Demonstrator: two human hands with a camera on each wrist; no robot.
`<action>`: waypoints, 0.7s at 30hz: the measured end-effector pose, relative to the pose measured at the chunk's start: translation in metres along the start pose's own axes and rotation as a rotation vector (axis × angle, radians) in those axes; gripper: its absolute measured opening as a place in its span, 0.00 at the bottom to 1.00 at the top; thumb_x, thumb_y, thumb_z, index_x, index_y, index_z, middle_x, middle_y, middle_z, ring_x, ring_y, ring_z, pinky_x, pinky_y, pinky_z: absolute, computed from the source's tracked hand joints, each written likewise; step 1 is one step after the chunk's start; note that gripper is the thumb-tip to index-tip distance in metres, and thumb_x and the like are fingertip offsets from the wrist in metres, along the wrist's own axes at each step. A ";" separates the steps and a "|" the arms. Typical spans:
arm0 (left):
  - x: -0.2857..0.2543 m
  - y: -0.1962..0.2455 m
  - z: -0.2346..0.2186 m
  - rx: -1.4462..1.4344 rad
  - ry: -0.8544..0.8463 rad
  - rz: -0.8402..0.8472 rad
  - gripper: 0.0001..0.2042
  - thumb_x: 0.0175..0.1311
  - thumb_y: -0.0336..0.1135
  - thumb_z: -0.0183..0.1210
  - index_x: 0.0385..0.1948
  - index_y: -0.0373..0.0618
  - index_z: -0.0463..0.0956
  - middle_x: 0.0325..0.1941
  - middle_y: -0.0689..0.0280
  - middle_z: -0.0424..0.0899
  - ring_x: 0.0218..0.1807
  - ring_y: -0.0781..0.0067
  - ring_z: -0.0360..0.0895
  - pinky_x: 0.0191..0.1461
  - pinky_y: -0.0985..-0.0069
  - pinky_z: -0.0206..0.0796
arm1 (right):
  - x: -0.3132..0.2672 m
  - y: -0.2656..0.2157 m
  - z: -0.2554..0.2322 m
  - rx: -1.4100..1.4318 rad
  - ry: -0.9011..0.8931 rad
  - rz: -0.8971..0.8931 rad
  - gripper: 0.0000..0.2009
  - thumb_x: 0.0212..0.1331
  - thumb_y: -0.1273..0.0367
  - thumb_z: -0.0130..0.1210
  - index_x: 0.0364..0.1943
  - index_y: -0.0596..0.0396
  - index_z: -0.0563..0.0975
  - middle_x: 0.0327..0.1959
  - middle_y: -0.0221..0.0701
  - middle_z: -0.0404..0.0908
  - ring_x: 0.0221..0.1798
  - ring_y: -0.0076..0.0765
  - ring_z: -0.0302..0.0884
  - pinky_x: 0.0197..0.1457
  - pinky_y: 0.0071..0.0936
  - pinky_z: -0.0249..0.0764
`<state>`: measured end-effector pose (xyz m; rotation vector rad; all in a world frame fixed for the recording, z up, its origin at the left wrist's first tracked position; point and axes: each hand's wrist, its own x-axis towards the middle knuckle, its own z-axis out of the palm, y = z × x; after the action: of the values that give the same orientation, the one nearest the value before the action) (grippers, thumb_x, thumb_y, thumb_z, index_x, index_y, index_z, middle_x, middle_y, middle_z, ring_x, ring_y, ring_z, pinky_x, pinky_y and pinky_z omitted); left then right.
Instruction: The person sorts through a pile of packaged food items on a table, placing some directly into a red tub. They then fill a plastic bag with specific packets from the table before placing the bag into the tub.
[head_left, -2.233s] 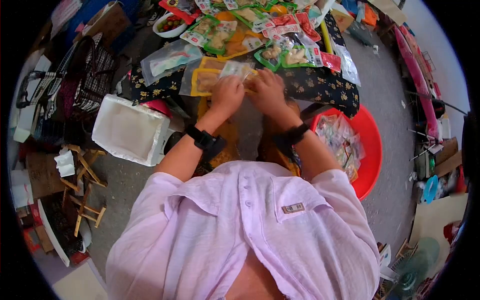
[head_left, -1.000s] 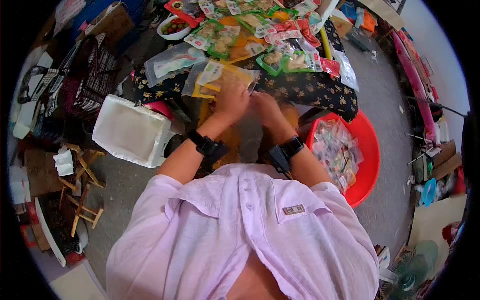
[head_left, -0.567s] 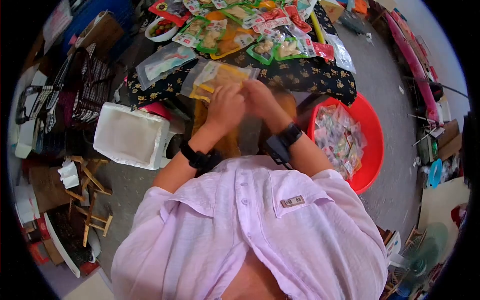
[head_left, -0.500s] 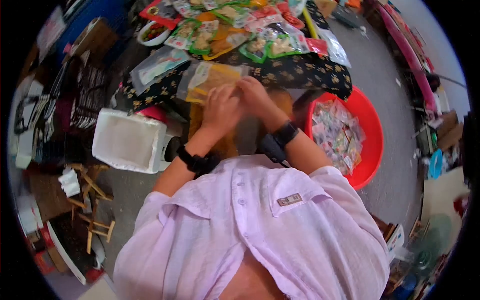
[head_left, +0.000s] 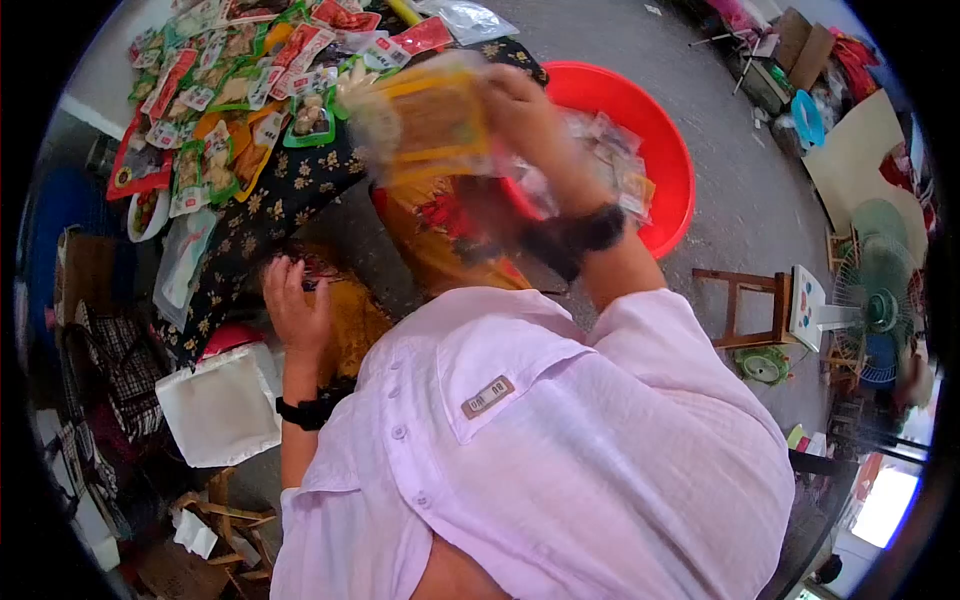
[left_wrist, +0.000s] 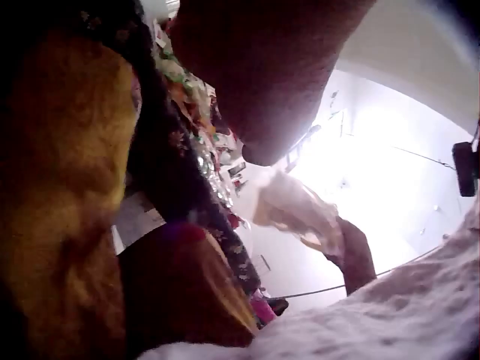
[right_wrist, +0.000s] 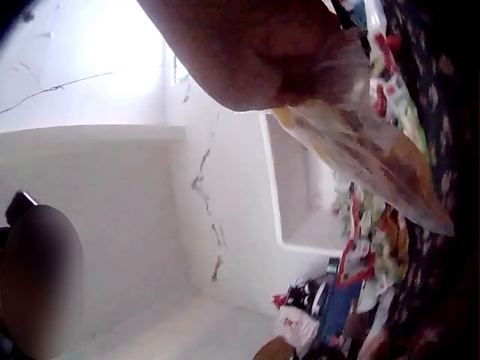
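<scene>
In the air by the near edge of the desk (head_left: 320,180), the right hand (head_left: 525,120) lifts a yellow-edged packet (head_left: 425,120), its grip pinching the packet at the right end; motion blurs both, so the exact lie of the fingers cannot be told. The clear margin of the packet shows around brownish contents. The left hand (head_left: 298,310) is apart from it, near and to the left, below the desk edge, its grip spread with the fingers loosely extended. A black band (head_left: 308,412) circles the left wrist and a similar dark one (head_left: 600,228) the right. A dark floral cloth (head_left: 265,225) covers the desk, and on its far left part lies a heap of green, red and yellow packets (head_left: 235,90). At the left edge are a white bowl (head_left: 140,230) of small red and green pieces and, nearer, a clear bag (head_left: 185,265) with something pale inside. A red basin (head_left: 677,150) stands on the floor to the right, holding clear and coloured packets (head_left: 610,150); a white foam box (head_left: 220,405) is at the near left, and a fan (head_left: 880,300) at the right.
</scene>
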<state>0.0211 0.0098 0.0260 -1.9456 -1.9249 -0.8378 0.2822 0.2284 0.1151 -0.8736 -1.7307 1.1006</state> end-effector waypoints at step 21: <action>-0.014 -0.005 0.008 0.181 -0.408 -0.124 0.13 0.44 0.33 0.52 0.34 0.42 0.71 0.46 0.58 0.68 0.55 0.57 0.57 0.57 0.61 0.44 | -0.115 0.409 -0.278 -1.013 0.167 0.223 0.13 0.45 0.65 0.43 0.21 0.63 0.72 0.24 0.48 0.73 0.28 0.50 0.72 0.33 0.40 0.67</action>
<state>0.0182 0.0028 0.0106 -2.0192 -2.2747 -0.2902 0.6228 0.3599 -0.2383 -1.7344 -2.0606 0.1807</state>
